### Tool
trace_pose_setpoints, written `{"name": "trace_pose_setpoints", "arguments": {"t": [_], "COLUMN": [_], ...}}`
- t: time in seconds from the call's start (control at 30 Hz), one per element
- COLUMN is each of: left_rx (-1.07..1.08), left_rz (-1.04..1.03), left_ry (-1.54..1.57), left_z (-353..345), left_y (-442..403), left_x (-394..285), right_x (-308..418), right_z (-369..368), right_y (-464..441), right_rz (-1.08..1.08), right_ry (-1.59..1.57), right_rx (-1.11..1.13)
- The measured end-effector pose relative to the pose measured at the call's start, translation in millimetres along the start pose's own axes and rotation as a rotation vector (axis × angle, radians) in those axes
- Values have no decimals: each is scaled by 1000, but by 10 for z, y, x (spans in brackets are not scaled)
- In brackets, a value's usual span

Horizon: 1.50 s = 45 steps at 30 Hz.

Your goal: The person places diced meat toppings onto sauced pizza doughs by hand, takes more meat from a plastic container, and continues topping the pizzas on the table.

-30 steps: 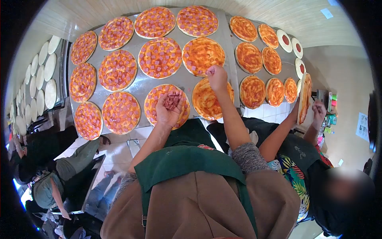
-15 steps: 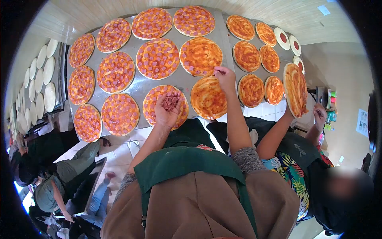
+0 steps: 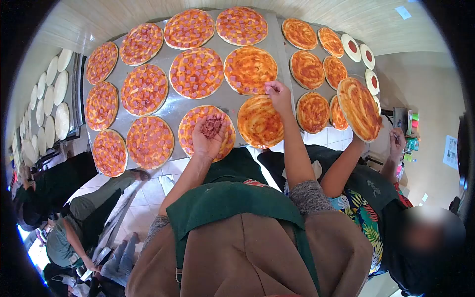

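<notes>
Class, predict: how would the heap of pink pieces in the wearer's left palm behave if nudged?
The pink pieces would probably tumble apart, lying loosely heaped in the cupped left hand. They are likely light, since that one palm bears them all.

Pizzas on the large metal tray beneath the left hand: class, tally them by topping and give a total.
Cube-topped pizzas: 10 (one partly hidden by the left hand)
Mainly sauce pizzas: 2
Total on the tray: 12
</notes>
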<state>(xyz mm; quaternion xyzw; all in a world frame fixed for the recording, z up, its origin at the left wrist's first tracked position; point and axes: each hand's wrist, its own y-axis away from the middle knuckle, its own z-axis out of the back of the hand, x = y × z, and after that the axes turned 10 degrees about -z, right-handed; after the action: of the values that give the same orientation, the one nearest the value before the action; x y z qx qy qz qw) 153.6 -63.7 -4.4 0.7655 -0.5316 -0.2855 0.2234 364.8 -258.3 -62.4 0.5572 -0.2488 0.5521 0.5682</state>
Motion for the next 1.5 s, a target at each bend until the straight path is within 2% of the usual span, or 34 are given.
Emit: {"name": "trace_pose_setpoints", "arguments": {"t": [0.17,0.3,0.57,0.77,0.97,1.1,1.27,1.37,1.5], "left_rx": [8,-34,31,11,4,-40,-3,-7,-71], "left_rz": [15,10,34,26,18,8,13,18,12], "left_ry": [16,1,37,18,21,21,41,40,-39], "left_z": [-20,-76,-30,30,-36,-69,22,3,-135], "left_y": [13,45,11,-28,22,35,2,16,61], "left_x": [-27,-27,-18,19,3,3,22,22,8], "right_x": [229,243,174,107,165,198,272,352,465], "right_z": [46,54,19,52,50,64,-10,-114,-404], "right_y": [136,197,156,119,161,150,179,235,415], "right_rz": [-235,-195,-48,-55,-48,-71,-81,-56,-104], "right_ry": [-579,-553,-406,-342,-440,-359,-358,-369,-369], "right_rx": [228,228,122,103,170,168,140,183,407]}}
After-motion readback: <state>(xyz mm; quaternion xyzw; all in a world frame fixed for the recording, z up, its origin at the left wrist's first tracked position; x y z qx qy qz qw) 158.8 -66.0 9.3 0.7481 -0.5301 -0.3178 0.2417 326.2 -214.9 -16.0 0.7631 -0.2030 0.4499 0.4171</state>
